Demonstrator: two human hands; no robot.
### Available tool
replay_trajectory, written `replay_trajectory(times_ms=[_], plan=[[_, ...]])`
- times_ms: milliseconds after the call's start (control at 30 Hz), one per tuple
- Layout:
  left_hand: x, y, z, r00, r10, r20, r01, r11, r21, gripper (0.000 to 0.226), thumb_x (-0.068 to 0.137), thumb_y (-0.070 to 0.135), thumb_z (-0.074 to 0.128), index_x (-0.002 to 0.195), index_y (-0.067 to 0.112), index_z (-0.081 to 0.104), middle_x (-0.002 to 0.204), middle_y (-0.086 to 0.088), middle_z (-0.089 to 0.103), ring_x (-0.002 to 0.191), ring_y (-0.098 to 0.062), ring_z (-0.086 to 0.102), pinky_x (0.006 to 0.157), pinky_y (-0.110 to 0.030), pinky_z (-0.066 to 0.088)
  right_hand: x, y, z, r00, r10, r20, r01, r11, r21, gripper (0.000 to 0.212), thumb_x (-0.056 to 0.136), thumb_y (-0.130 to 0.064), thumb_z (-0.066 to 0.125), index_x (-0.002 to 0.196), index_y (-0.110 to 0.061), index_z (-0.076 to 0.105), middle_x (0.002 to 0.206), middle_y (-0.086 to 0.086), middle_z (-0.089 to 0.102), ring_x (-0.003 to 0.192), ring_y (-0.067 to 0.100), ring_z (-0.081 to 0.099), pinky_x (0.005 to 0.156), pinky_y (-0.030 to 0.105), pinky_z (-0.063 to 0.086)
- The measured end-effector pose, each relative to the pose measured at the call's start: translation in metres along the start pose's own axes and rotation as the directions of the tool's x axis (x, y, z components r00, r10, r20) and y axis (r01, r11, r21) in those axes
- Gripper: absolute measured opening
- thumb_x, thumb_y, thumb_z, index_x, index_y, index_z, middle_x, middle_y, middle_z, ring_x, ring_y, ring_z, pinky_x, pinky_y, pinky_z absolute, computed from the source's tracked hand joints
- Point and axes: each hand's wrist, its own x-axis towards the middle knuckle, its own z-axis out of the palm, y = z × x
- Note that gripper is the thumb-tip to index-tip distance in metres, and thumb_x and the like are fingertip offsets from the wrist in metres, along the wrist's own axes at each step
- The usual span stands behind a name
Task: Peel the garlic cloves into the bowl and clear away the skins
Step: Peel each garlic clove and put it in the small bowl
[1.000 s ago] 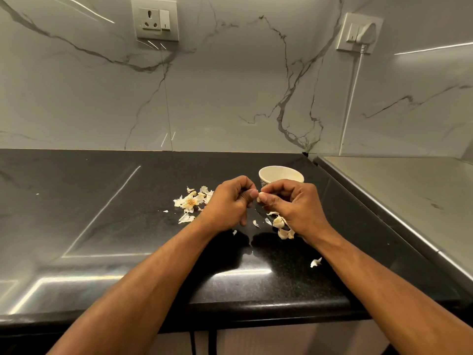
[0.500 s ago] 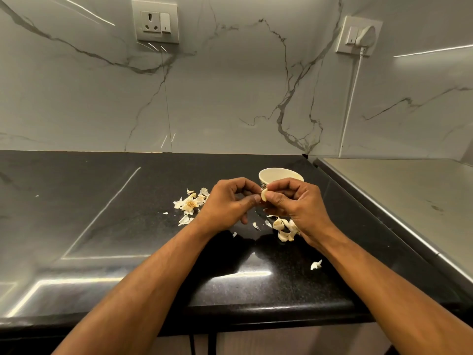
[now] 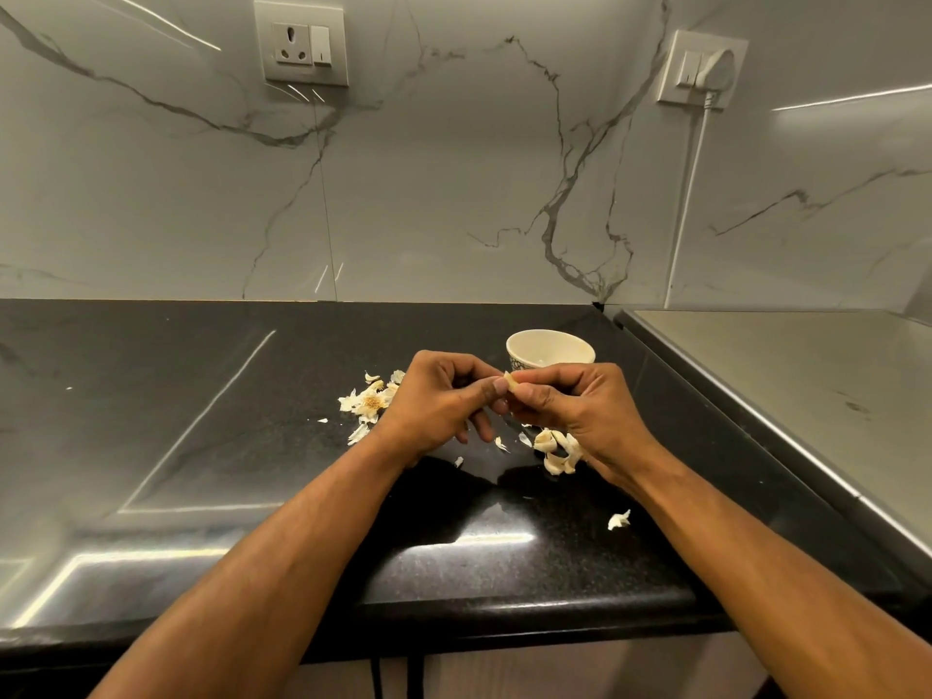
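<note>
Head view, single moment. Nearest: two bare forearms reach in from the bottom edge over the rounded front lip of the glossy black speckled stone counter (image 3: 504, 562). One stray scrap of pale papery skin (image 3: 619, 520) lies on the counter just left of the right forearm.

Mid-counter: the left hand (image 3: 433, 406) and right hand (image 3: 580, 411) meet above the surface. Between them sits a small cream-coloured garlic clove (image 3: 510, 381). Right grip: thumb and curled fingers pinch the clove. Left grip: thumb tip pressed against the clove's end, forefinger curled over it, the lower fingers hanging loosely down. How much skin remains on the clove cannot be told; it is mostly hidden.

Under the right hand: a cluster of whitish unpeeled garlic pieces (image 3: 555, 449) on the counter, with small skin flakes just left of it. Left of the left hand, partly hidden by it: a loose pile of white and tan garlic skins (image 3: 368, 401).

Behind the hands: small cream ceramic bowl with a dark patterned band (image 3: 544, 345), upright, near the fingers but not touching. Its contents cannot be seen.

Far: white marble-veined wall (image 3: 454, 169) with a white socket plate (image 3: 301, 42), and a second plate with a white plug (image 3: 703, 68) and cord. Right: a grey steel surface (image 3: 781, 385).
</note>
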Motion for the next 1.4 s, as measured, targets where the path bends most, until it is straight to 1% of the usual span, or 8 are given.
replay_trajectory(times_ms=[233,433,567,733,900,1100,1233,1400], plan=[[-0.001,0.0,0.0,1.0,-0.007,0.02,0.008,0.998,-0.066,0.007,0.09,0.01,0.064,0.093,0.008,0.07,0.071,-0.004,0.071,0.05,-0.018,0.065,0.041,-0.022,0.048,0.002,-0.001,0.0,0.999,0.043,-0.011,-0.042,0.998,0.044,0.02,0.074,-0.015,0.072,0.092,-0.007,0.076,0.088,0.018,0.075,0.084,0.03,0.073,0.078,0.038,0.061],[0.0,-0.002,0.0,0.996,0.086,0.009,-0.086,0.993,0.079,0.012,0.084,0.02,0.072,0.095,0.016,0.071,0.074,-0.003,0.073,0.052,-0.019,0.067,0.044,-0.025,0.052,0.002,0.0,-0.001,0.999,0.033,0.008,-0.033,0.999,0.004,0.022,0.074,-0.017,0.071,0.094,-0.007,0.076,0.091,0.016,0.075,0.087,0.03,0.073,0.079,0.038,0.061],[0.001,-0.002,-0.001,0.999,0.04,0.016,-0.041,0.999,0.025,0.01,0.086,0.015,0.07,0.094,0.011,0.072,0.073,-0.006,0.073,0.052,-0.02,0.066,0.042,-0.024,0.05,0.002,0.003,-0.001,1.0,0.026,0.013,-0.026,1.0,-0.002,0.022,0.077,-0.017,0.072,0.095,-0.006,0.076,0.092,0.019,0.074,0.09,0.036,0.072,0.085,0.048,0.058],[0.001,-0.001,0.001,1.0,-0.009,0.022,0.01,0.999,-0.043,0.008,0.089,0.006,0.065,0.09,0.011,0.071,0.067,-0.005,0.071,0.052,-0.02,0.065,0.04,-0.022,0.048,0.003,0.004,0.0,1.0,0.016,-0.01,-0.017,1.0,-0.023,0.027,0.077,-0.015,0.071,0.098,0.001,0.073,0.089,0.023,0.073,0.088,0.039,0.072,0.084,0.051,0.058],[0.002,-0.001,0.004,0.999,0.043,0.002,-0.043,0.999,0.004,0.012,0.09,0.004,0.063,0.09,0.015,0.069,0.068,-0.005,0.069,0.049,-0.018,0.064,0.039,-0.023,0.049,0.003,0.004,-0.001,1.0,0.013,-0.018,-0.013,1.0,-0.009,0.023,0.077,-0.014,0.07,0.095,-0.001,0.073,0.086,0.021,0.074,0.084,0.035,0.073,0.08,0.045,0.06],[-0.001,-0.002,0.004,0.993,0.113,0.047,-0.118,0.985,0.126,0.012,0.087,0.019,0.069,0.092,0.008,0.067,0.068,0.001,0.07,0.049,-0.018,0.065,0.041,-0.025,0.05,0.004,0.006,-0.001,0.999,0.035,-0.033,-0.034,0.999,0.025,0.019,0.076,-0.017,0.07,0.089,-0.003,0.074,0.081,0.02,0.073,0.077,0.032,0.073,0.075,0.04,0.061],[0.0,-0.002,0.005,0.999,0.016,0.03,-0.015,0.999,-0.047,0.016,0.088,0.012,0.067,0.086,-0.004,0.065,0.067,-0.004,0.068,0.047,-0.021,0.061,0.037,-0.023,0.043,0.004,0.006,0.002,0.999,0.016,-0.041,-0.014,0.999,0.03,0.019,0.076,-0.017,0.07,0.088,-0.002,0.073,0.081,0.02,0.073,0.078,0.033,0.073,0.074,0.04,0.062],[0.002,0.002,0.012,0.992,-0.118,-0.047,0.107,0.973,-0.203,0.014,0.09,0.001,0.061,0.077,-0.001,0.066,0.059,-0.009,0.063,0.044,-0.021,0.057,0.038,-0.021,0.037,0.003,0.004,0.005,0.997,-0.028,-0.066,0.029,1.0,0.012,0.008,0.082,-0.009,0.069,0.086,-0.004,0.073,0.075,0.016,0.073,0.072,0.027,0.073,0.07,0.034,0.062]])
